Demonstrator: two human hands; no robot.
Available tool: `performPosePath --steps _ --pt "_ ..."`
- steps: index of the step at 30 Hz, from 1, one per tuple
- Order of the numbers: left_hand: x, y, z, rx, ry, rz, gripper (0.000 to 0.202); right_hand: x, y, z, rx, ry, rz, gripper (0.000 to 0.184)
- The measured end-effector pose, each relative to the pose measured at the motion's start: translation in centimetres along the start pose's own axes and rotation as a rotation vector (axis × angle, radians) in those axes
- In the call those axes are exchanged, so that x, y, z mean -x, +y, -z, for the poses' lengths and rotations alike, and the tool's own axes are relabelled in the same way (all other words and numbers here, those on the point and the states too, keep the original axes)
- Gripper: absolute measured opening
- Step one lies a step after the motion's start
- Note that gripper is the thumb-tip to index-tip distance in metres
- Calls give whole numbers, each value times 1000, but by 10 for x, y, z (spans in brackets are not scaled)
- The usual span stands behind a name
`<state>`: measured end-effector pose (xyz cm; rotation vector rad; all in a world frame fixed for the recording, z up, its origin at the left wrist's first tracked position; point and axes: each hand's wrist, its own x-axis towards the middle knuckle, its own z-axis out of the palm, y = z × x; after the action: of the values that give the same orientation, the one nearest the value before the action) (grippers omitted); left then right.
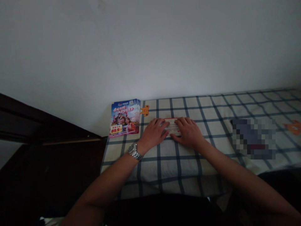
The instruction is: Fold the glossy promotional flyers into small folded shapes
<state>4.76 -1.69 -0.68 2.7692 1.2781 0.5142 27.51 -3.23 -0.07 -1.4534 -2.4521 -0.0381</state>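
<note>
A small printed leaflet [173,127], white with a red top edge and apparently folded, lies on the checked cloth between my two hands. My left hand [155,130], with a metal watch [134,152] on its wrist, has its fingers curved over the left end of the leaflet and its thumb near the lower corner. On the right end, my right hand [188,130] holds it the same way, fingers along the far edge and thumb at the near one. The fingers cover both ends of the paper. Left of my hands lies a fanned stack of colourful leaflets [124,118].
The checked cloth [162,169] covers a bed-like surface against a white wall [169,56]. A blurred-out dark object [254,139] lies to the right. Dark furniture [47,125] stands at the left beyond the cloth's edge.
</note>
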Motion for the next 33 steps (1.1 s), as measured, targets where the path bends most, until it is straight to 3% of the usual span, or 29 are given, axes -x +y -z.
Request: performPosePath --steps 33 --pt "5 -3 -6 26 5 -13 53 6 4 -9 -16 31 -3 60"
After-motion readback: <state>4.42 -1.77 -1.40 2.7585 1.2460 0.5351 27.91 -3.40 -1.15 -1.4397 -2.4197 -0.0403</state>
